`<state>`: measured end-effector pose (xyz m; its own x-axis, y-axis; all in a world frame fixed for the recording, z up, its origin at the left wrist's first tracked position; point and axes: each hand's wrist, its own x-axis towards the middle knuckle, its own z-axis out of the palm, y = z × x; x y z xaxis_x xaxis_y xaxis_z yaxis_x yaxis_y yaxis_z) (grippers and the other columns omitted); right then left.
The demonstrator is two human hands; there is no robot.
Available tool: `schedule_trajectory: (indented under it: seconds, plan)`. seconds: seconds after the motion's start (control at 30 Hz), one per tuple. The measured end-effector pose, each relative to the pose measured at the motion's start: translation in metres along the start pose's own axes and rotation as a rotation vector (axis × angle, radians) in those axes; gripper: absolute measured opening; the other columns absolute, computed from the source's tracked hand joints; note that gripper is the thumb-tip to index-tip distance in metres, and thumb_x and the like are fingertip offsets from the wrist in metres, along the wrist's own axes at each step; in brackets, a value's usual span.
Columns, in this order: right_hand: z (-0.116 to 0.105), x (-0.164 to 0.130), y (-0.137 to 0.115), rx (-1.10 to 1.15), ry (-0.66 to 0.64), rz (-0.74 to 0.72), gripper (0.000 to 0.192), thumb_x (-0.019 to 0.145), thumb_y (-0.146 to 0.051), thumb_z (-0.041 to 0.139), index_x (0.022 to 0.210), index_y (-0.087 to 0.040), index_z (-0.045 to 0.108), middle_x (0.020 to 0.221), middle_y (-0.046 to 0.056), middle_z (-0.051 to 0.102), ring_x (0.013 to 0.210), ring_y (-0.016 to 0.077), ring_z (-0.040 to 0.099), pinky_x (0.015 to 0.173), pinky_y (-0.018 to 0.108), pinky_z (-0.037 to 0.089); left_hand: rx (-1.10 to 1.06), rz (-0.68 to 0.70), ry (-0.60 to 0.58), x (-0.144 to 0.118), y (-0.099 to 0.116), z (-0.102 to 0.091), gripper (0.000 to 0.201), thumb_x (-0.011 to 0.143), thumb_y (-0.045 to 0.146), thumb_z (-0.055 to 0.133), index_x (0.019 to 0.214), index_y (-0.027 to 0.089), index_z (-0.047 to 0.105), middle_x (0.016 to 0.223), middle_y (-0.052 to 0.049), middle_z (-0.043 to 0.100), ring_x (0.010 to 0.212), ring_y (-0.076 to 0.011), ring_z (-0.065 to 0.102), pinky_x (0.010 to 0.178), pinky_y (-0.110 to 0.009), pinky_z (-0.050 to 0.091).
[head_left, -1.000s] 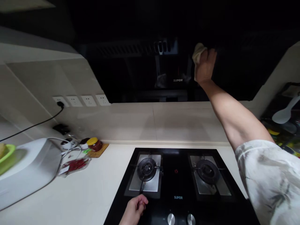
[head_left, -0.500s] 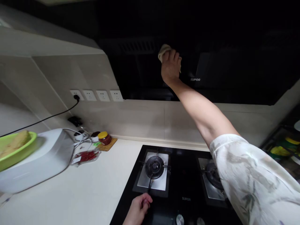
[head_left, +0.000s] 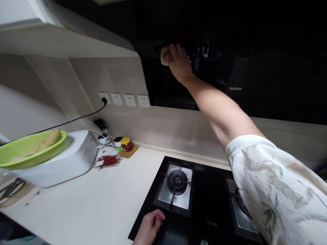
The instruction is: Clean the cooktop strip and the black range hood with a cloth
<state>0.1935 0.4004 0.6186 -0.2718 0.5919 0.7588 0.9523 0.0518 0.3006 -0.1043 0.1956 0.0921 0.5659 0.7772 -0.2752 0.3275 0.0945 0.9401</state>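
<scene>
Right hand (head_left: 180, 63) slid leftward along dark range hood (head_left: 255, 78), fingers clamped on pale cloth (head_left: 165, 55) pressed against hood's left end. Left hand (head_left: 149, 228) loosely curled, resting on black stove (head_left: 204, 211) front edge.

Bare counter (head_left: 102, 200) left of hob (head_left: 194, 204), jar (head_left: 126, 144), chillies (head_left: 108, 160), white appliance (head_left: 68, 160) crowding back-left corner

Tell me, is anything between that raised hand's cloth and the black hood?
Nothing visible. The right hand presses the cloth straight against the dark hood, near its left edge, with no object showing between them. The left hand rests low at the front edge of the stove, well clear of it.
</scene>
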Motion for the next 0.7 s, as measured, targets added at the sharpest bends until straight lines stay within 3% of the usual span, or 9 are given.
schedule_trajectory:
  seconds: [0.27,0.4,0.57,0.7]
  plan:
    - [-0.004,-0.042,0.038,-0.018,0.014,0.099,0.048,0.110,-0.009,0.021,0.149,0.004,0.046,0.153,0.022,0.043,0.144,0.0298,0.032,0.124,0.048,0.025,0.005,0.015,-0.010,0.002,-0.007,0.001,0.045,0.076,0.064,0.060,0.081,0.019,0.059,0.063,0.003,0.044,0.058,-0.0132,0.039,0.059,-0.027,0.032]
    - [-0.024,-0.078,0.073,-0.125,0.023,0.185,0.048,0.110,-0.011,0.023,0.149,-0.001,0.049,0.150,0.021,0.046,0.138,0.0299,0.036,0.118,0.045,0.030,-0.010,0.035,-0.038,0.005,-0.005,0.011,0.049,0.076,0.068,0.061,0.080,0.019,0.058,0.062,0.004,0.043,0.057,-0.0121,0.036,0.057,-0.026,0.030]
    - [-0.061,-0.141,0.130,-0.206,0.104,0.489,0.043,0.110,-0.015,0.032,0.145,-0.001,0.054,0.142,0.024,0.050,0.132,0.0277,0.042,0.118,0.041,0.029,-0.003,0.039,-0.100,0.009,0.007,0.025,0.052,0.075,0.070,0.063,0.081,0.019,0.059,0.065,0.003,0.046,0.056,-0.0117,0.038,0.057,-0.026,0.032]
    - [-0.100,-0.179,0.170,-0.246,0.237,0.873,0.039,0.109,-0.024,0.048,0.136,0.000,0.059,0.137,0.027,0.054,0.127,0.0257,0.049,0.114,0.040,0.035,0.037,0.061,-0.096,0.005,0.014,0.030,0.051,0.074,0.068,0.062,0.080,0.018,0.060,0.066,0.001,0.049,0.060,-0.0135,0.043,0.059,-0.027,0.036]
